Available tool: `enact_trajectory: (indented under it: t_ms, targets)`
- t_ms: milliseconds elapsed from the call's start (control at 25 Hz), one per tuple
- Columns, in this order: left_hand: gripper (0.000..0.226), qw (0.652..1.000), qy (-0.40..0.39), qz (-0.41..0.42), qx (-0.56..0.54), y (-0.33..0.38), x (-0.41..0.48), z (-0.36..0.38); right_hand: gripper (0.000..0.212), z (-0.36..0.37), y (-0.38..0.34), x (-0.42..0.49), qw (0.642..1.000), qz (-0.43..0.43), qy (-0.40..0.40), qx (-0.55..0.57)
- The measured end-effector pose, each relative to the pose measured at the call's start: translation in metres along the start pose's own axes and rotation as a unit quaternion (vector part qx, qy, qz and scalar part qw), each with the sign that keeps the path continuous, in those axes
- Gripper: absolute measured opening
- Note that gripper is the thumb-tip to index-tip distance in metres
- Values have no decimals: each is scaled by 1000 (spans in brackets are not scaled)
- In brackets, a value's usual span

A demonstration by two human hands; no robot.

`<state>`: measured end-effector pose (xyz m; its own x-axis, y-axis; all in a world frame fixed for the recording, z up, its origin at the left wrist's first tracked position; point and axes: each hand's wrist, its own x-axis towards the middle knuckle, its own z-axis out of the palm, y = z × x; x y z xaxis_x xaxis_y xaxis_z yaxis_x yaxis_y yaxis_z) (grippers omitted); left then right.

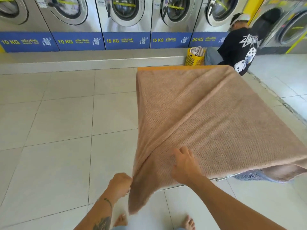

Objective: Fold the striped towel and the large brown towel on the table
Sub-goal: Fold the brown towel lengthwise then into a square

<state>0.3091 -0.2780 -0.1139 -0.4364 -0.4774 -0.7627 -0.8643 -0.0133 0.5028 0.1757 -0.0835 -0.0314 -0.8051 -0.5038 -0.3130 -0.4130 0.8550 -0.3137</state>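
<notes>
My left hand grips the bunched near corner of the brown towel at 7 o'clock, my right hand lies flat and spread on it, and its length runs toward 1 o'clock across the tabletop.

Washers behind; yellow basket; crouching person.

towel: spread over the table, its near left corner hung off the edge.
left hand: closed on the hanging corner, left of the right hand, which is laid flat on the towel.
washing machines: lined up behind the table.
basket: set behind the table, left of a seated person.
</notes>
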Motion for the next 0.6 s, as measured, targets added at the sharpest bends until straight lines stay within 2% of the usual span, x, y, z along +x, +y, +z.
enact_trajectory:
  t_ms: [80, 240, 320, 400, 520, 600]
  targets:
    - [19, 998, -59, -6, 5, 25, 6, -15, 60, 8, -12, -1, 998, 59, 0, -6]
    - [16, 989, -73, 129, -22, 106, 28, -29, 67, 15, -32, -6, 993, 119, -15, 16]
    - [23, 981, -60, 181, -9, 142, 41, -22, 70, 20, -34, -5, 989, 143, -26, 24]
    - [19, 976, -31, 214, 28, 166, 48, -11, 60, 24, -30, -5, 990, 142, -7, 2]
    - [26, 975, 40, 212, 61, 175, 57, 6, 26, 26, -17, -10, 989, 132, 69, -1]
    - [25, 971, 77, 215, 72, 172, 61, 10, 24, 28, -7, -16, 985, 139, 102, 6]
